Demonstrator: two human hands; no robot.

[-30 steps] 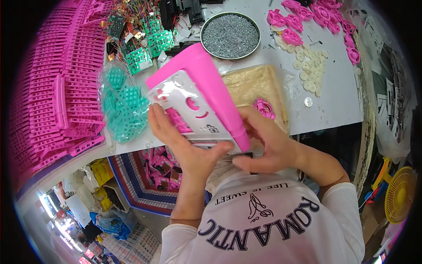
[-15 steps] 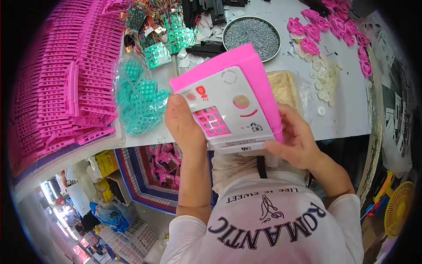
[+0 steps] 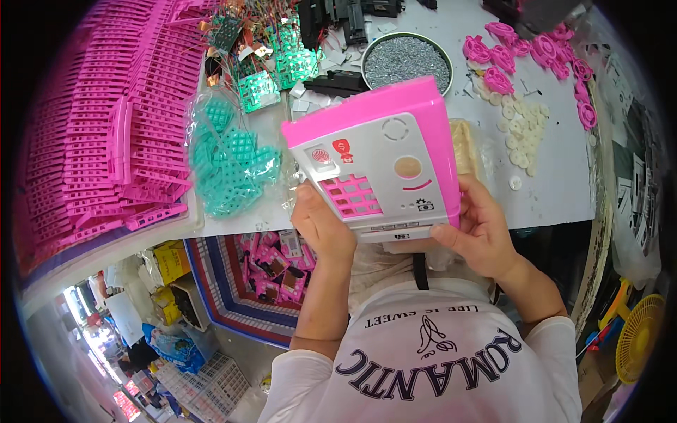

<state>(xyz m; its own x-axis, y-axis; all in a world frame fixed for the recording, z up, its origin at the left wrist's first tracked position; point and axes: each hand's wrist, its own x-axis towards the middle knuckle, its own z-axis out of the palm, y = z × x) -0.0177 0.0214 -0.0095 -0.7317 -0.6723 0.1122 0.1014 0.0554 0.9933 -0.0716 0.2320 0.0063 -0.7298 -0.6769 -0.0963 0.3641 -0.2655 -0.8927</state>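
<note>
A pink plastic housing (image 3: 384, 176) with a white printed face is held up over the front edge of the table. Its face has a grid of keypad openings, a round opening and a slot strip along the bottom. My left hand (image 3: 326, 224) grips it at the lower left edge, fingers hidden behind. My right hand (image 3: 484, 229) clasps the lower right corner, thumb on the front and fingers at the side. Beyond the housing stands a round tin (image 3: 407, 60) of small metal screws.
Stacked pink frames (image 3: 127, 106) fill the left side. Beside them lie bagged teal keypads (image 3: 233, 155) and green circuit boards (image 3: 257, 90) with wires. Pink rings (image 3: 502, 58) and white discs (image 3: 518, 137) lie at right. Below the table edge, a striped basket (image 3: 218, 289) holds pink assemblies.
The housing has moved slightly right and turned more face-on to me. My left hand has shifted right and down along its edge; my right hand stays at the corner.
</note>
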